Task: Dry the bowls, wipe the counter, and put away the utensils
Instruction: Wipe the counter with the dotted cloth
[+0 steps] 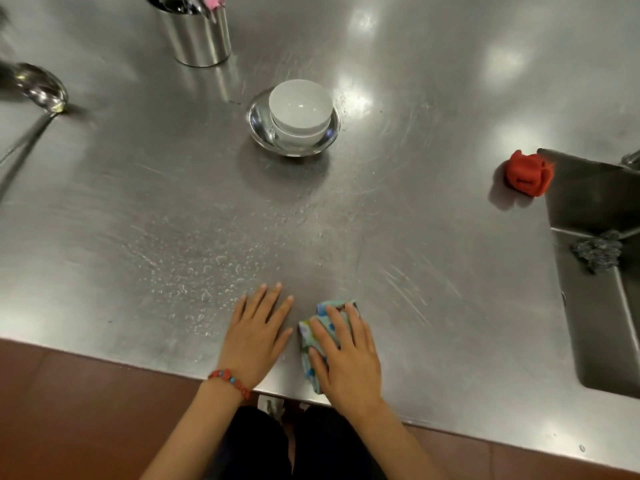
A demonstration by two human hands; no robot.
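Head view: the cloth (304, 336) lies at six o'clock on the counter (450, 237), pressed under the flat, straight-fingered right hand (348, 362). The left hand (256, 336) rests flat and empty just beside it. White bowls (299, 107) sit stacked at twelve o'clock.

single head view, wide-angle: looks steeply down and forward over scratched stainless-steel counter (433, 237), its near edge close below.

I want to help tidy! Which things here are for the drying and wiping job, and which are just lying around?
For the job: patterned cloth, white bowl, steel bowl, ladle, utensil holder, wet counter.
Just lying about: red cloth, scrubber, sink.
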